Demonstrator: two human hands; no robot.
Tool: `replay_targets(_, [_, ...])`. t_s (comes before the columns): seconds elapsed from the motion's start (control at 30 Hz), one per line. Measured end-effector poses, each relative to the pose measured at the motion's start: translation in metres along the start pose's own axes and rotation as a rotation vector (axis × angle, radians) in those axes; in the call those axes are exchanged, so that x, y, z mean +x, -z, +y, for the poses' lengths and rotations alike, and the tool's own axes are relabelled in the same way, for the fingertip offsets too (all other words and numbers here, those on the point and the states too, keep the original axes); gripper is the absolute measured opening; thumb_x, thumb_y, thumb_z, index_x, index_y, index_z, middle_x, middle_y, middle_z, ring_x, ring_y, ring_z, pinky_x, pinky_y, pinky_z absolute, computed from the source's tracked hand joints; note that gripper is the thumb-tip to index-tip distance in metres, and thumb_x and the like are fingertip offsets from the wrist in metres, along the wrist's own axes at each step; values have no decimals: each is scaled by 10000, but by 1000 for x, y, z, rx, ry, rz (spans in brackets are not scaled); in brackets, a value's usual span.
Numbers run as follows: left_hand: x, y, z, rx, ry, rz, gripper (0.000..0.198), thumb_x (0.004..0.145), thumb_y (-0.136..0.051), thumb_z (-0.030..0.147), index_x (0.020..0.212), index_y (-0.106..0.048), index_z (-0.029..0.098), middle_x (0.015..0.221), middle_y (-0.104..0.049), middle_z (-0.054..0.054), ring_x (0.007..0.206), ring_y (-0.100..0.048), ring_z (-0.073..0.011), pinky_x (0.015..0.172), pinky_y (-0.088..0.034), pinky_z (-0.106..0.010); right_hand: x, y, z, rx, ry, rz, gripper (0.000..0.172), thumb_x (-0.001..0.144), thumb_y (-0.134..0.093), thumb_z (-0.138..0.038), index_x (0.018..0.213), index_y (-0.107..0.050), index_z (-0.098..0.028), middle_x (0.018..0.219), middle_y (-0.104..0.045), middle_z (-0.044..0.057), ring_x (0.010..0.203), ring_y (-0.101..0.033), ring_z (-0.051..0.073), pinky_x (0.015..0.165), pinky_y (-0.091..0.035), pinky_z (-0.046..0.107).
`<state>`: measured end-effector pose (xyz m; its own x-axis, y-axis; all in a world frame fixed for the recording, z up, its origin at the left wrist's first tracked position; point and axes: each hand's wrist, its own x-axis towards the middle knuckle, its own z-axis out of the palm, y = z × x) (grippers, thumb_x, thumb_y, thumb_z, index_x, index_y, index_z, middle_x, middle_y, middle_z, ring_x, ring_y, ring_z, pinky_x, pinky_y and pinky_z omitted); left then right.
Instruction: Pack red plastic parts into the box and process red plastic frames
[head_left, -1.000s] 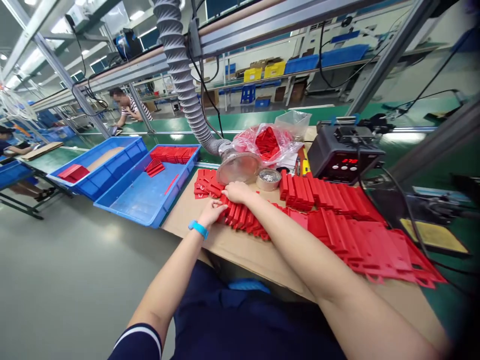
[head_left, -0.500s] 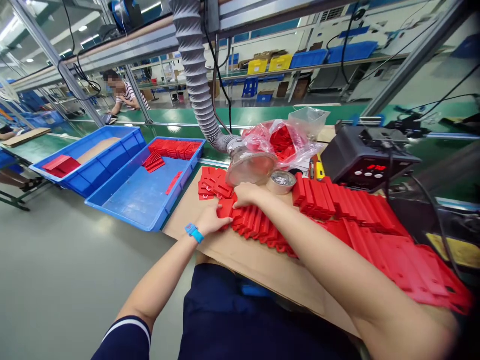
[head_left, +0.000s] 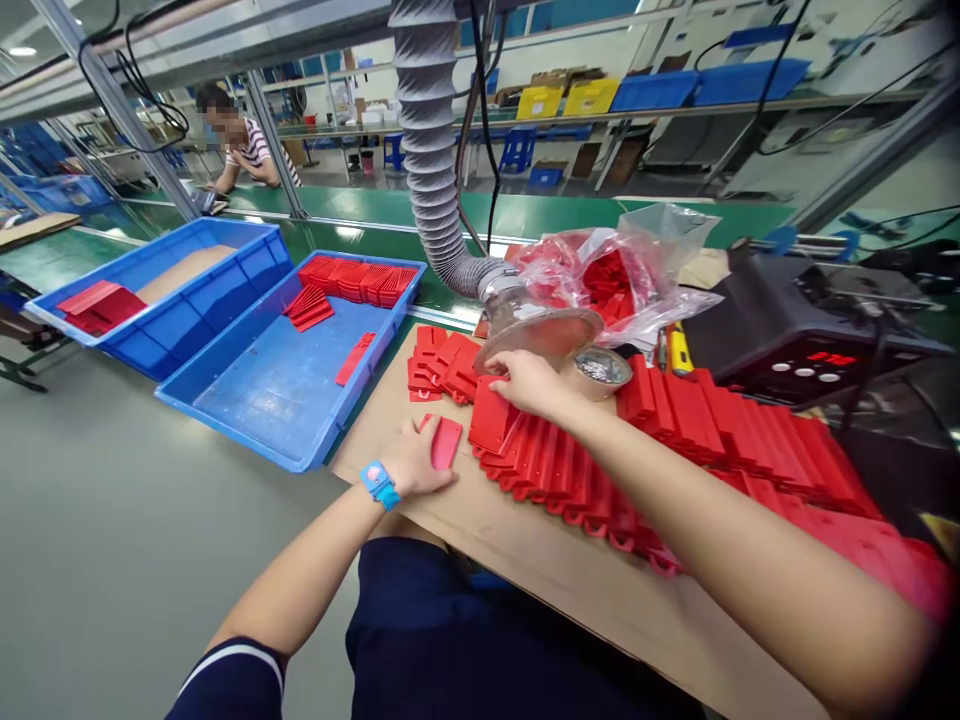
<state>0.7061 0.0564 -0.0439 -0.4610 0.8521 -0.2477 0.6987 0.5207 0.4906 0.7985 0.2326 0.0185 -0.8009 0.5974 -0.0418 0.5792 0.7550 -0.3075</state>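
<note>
My left hand [head_left: 411, 458], with a blue band at the wrist, is closed around a small flat red plastic plate [head_left: 448, 444] just above the cardboard [head_left: 480, 520]. To its right, the bent fingers of my right hand [head_left: 525, 382] grip the upper edge of a red plastic part [head_left: 490, 418]. That part leans at the near end of a long row of similar red parts [head_left: 570, 470] with small looped tabs. Behind my hands lies a loose pile of red pieces [head_left: 450, 365]. A fume extraction hood [head_left: 540, 335] hangs right behind my right hand.
Two blue bins [head_left: 300, 440] with red plates stand at left. A tape roll holding small metal bits [head_left: 604, 368], a plastic bag of red parts [head_left: 615, 280], a yellow-handled tool [head_left: 679, 350] and a black soldering station [head_left: 817, 340] sit behind the rows. Across the bench sits a person [head_left: 247, 150].
My left hand has moved away from the row, left and toward me, with the red plate in it. My right hand stays at the row's end. The camera view has shifted.
</note>
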Motion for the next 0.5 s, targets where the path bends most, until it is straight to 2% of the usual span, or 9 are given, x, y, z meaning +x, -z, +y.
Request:
replay_targets(0.1, [4, 2, 2, 60, 18, 28, 950, 540, -688, 597, 1340, -382, 186, 1254, -409, -213, 1087, -474, -427, 911, -344, -490, -2, 2, -1, 116, 20, 5, 261, 770, -578, -137, 1024, -637, -141, 1038, -669, 68, 931, -620, 179, 847, -472, 276])
replay_targets(0.17, [9, 2, 6, 73, 19, 50, 830, 609, -630, 615, 1298, -432, 197, 1257, -405, -204, 1098, -463, -421, 912, -339, -489, -6, 6, -3, 173, 26, 20, 257, 786, -562, -145, 1034, -629, -156, 1040, -672, 43, 915, -626, 156, 844, -480, 264])
replay_targets(0.27, [17, 2, 9, 63, 19, 79, 644, 677, -593, 563, 1192, -516, 184, 1210, -432, -198, 1037, -514, -402, 861, -380, -474, -17, 17, -3, 278, 47, 85, 281, 803, -531, -160, 1072, -611, -165, 1053, -667, 34, 922, -626, 164, 855, -488, 294])
replay_targets(0.4, [21, 6, 5, -3, 7, 122, 642, 627, -652, 553, 1149, -526, 201, 1128, -491, -158, 937, -578, -339, 816, -424, -421, -36, 35, 6, 475, 122, 189, 287, 791, -538, -232, 1058, -633, -186, 1049, -669, 25, 932, -623, 200, 867, -491, 361])
replay_targets(0.5, [21, 11, -4, -95, -7, 177, 536, 681, -664, 417, 1152, -516, 207, 1068, -548, -128, 915, -594, -286, 817, -436, -383, -45, 41, 13, 577, 137, 98, 313, 781, -551, -276, 1066, -637, -180, 1054, -669, 28, 946, -620, 210, 867, -489, 368])
